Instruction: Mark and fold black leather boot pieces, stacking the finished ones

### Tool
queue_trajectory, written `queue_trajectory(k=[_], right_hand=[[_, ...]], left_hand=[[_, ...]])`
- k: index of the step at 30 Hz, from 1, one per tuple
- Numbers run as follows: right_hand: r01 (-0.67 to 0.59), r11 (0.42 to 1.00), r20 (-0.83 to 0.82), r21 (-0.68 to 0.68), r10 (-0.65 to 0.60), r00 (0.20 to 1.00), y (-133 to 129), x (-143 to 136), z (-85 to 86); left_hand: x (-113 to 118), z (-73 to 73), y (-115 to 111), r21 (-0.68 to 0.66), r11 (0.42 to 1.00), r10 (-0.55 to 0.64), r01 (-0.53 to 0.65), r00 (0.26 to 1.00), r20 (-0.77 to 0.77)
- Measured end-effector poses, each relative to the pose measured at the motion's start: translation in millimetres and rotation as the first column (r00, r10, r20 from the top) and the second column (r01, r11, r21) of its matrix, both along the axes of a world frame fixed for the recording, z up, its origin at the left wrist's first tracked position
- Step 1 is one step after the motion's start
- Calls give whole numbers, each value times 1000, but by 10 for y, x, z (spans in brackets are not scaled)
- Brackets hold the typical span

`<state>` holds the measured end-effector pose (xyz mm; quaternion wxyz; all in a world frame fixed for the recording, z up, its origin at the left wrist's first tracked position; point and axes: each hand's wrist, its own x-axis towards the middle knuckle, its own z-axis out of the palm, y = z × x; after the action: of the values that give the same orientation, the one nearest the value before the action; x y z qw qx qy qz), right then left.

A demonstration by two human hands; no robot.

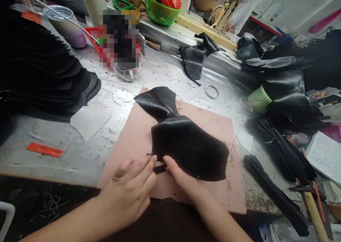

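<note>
Across the counter (114,94), a pink board (121,148) is laid, with a black leather piece (189,142) spread over its middle. The piece's edge is grasped at seven o'clock by the right hand's (186,181) grip; at eight, the left hand's (135,181) hold cannot be told. Between them a narrow black strip (160,169) is apparently being aligned, careful edge-matching being called for next

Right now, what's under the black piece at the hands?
A pink board lies beneath most of the black piece; a narrow black strip shows at its near edge. Anything else under its middle is covered.
</note>
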<state>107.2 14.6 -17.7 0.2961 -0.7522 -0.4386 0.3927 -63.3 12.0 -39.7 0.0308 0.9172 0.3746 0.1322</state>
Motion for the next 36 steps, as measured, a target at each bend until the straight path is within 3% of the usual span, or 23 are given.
queue_trajectory(k=[3, 7, 16, 28, 36], right_hand=[[-3, 998, 80, 55, -2, 997, 32, 131, 41], [-83, 989, 87, 125, 73, 994, 79, 271, -46], [-198, 953, 221, 230, 147, 964, 61, 215, -91], [-268, 938, 320, 220, 190, 928, 28, 252, -196], [-344, 917, 293, 201, 278, 915, 36, 301, -129]], left_hand=[[35, 25, -9, 20, 999, 27, -26, 999, -32], [75, 15, -15, 54, 998, 33, -32, 999, -12], [139, -40, 16, 100, 990, 97, -100, 995, 38], [281, 84, 160, 209, 976, -38, 57, 995, -93], [326, 112, 196, 205, 975, -59, 87, 988, -142]])
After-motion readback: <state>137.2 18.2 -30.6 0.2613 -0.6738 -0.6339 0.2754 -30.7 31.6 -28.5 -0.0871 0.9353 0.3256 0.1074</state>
